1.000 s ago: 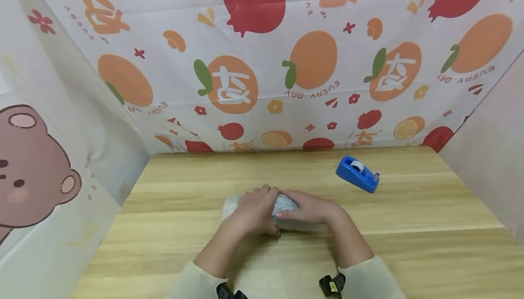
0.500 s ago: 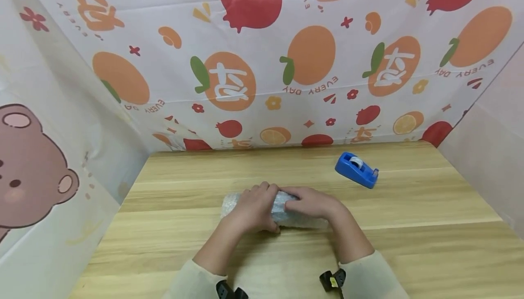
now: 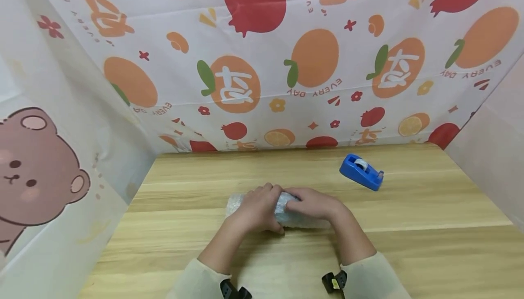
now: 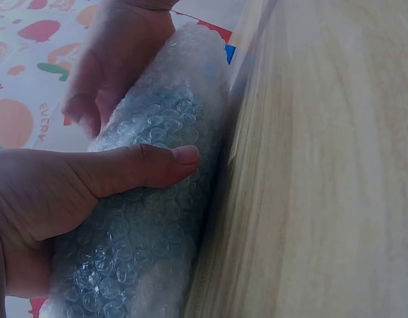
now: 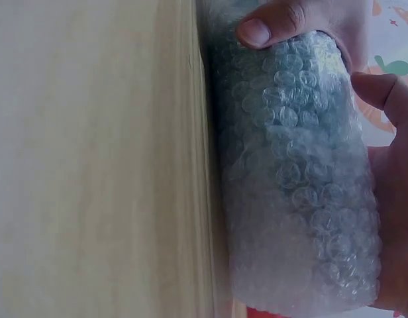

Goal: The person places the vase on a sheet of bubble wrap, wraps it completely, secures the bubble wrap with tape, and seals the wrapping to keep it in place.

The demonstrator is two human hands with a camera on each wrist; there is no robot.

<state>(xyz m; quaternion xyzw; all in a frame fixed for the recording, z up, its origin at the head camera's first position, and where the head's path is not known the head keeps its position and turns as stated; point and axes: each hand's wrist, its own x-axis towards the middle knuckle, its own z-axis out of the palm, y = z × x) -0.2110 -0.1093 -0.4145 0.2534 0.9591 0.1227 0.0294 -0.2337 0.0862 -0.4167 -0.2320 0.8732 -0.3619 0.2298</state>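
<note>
A cylinder-shaped bundle in clear bubble wrap [image 3: 300, 220] lies lengthwise across the wooden table; what is inside shows only as a bluish-green tint. My left hand [image 3: 257, 208] grips its left-middle part, fingers over the top and thumb on the near side. In the left wrist view that thumb presses flat on the bubble wrap [image 4: 151, 218]. My right hand [image 3: 314, 204] holds the right part, its thumb on top near the left fingers. The right wrist view has the right hand [image 5: 399, 165] along the bundle's far side, with its other fingers mostly hidden.
A blue tape dispenser [image 3: 361, 172] with a white roll stands at the back right of the wooden table [image 3: 184, 226]. Fruit-printed cloth [image 3: 270, 76] hangs behind the table's far edge. A bear-printed cloth [image 3: 37, 167] covers the left side.
My right thumb has moved up from the near side of the bundle onto its top. The left hand keeps its grip, and the bundle stays in place.
</note>
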